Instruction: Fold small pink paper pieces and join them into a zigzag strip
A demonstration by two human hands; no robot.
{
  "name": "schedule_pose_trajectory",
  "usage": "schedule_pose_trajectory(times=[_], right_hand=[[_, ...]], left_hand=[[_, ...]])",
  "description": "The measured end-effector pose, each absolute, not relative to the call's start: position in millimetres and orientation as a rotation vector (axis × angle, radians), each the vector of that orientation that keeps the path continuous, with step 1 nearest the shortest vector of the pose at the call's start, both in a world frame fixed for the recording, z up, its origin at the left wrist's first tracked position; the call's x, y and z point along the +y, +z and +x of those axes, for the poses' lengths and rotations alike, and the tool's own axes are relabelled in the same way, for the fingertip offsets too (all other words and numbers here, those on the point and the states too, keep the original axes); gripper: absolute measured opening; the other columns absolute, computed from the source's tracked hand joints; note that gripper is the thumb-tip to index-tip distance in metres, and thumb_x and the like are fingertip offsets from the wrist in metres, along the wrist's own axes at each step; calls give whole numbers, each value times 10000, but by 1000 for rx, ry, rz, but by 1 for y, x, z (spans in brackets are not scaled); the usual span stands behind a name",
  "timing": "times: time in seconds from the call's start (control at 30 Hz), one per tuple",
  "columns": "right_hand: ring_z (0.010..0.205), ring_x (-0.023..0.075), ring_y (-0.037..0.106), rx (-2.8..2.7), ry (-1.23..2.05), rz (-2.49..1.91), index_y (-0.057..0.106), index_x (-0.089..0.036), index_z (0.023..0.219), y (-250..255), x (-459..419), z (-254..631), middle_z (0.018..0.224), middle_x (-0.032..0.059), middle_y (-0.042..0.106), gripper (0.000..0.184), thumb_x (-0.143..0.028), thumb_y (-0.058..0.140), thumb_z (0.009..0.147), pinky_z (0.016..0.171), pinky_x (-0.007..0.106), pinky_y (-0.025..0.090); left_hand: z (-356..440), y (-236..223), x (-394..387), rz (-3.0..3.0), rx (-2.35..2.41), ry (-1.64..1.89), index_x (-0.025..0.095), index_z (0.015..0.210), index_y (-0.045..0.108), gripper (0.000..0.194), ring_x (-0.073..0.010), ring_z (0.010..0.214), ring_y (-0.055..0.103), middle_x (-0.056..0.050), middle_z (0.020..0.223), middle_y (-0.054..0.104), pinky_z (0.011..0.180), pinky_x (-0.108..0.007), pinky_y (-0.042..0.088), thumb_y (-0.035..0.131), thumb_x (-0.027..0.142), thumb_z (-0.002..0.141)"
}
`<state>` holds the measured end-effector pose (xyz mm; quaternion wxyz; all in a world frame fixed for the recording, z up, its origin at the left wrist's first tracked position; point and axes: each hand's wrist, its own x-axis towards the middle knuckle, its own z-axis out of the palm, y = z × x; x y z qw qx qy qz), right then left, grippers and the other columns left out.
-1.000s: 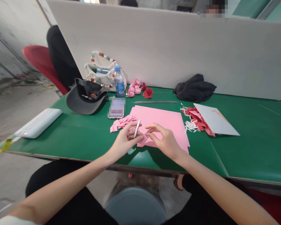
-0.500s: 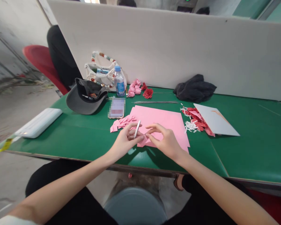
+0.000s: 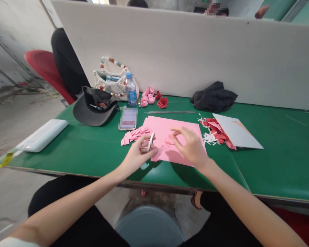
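My left hand is closed around a narrow white roll of tape, seen nearly edge-on. Over the pink paper sheet, my right hand is raised with thumb and forefinger drawn together; it is slightly blurred, and anything between the fingertips is too small to make out. Small pink paper pieces lie on the sheet between my hands. A pile of cut pink paper petals lies left of the sheet, close to my left hand.
Behind the sheet lie thin wires, pink paper flowers and a red paper rose. A phone, bottle and cap stand left. Red paper scraps, a white board and dark cloth lie right.
My right hand has moved away from my left, to the right and slightly up, uncovering pink pieces on the sheet. My left hand stays almost still with the roll.
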<state>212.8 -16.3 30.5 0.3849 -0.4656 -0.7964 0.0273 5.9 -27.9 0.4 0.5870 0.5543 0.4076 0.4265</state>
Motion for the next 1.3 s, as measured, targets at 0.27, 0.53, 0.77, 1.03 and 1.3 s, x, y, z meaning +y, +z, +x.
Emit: schedule_pose_trajectory(times=[0.27,0.53,0.77,1.03,1.3], right_hand=[[703,216,640,-1619,-68,-1889,618,-181,959,34,43,349,759,57,703,227,-186,590,734,681,323,465],[763,264,654,-1616,54,-2223,644,-159,895,9,56,395,761,93,703,187,-128,555,733,683,339,458],[780,225,664,-1579,153,-2099,653,-153,831,6,58,394,801,88,706,300,2,440,687,749,328,491],[745,200,663,-1544,428,-1512,644,-154,932,19,48,330,792,75,692,221,-256,631,737,773,367,519],[715,149,641,-1705,1470,-991,654,-149,790,22,-5,213,775,37,678,231,-356,722,712,741,321,523]], left_hand=[[6,-1,-26,1274,938,1008,169,1094,499,431,-125,735,639,-3,812,638,725,-258,512,713,243,728],[5,-3,-26,1291,917,1009,176,1108,495,417,-119,754,630,2,811,642,722,-243,502,697,230,747],[6,0,-26,1250,921,1018,172,1088,497,437,-132,743,643,-3,802,659,718,-260,504,720,230,717],[7,3,-29,1208,863,1019,187,1094,495,447,-134,747,657,-1,800,691,713,-248,498,735,222,718],[8,5,-30,1222,836,999,187,1119,474,463,-141,693,668,-13,807,722,691,-263,512,726,238,734]])
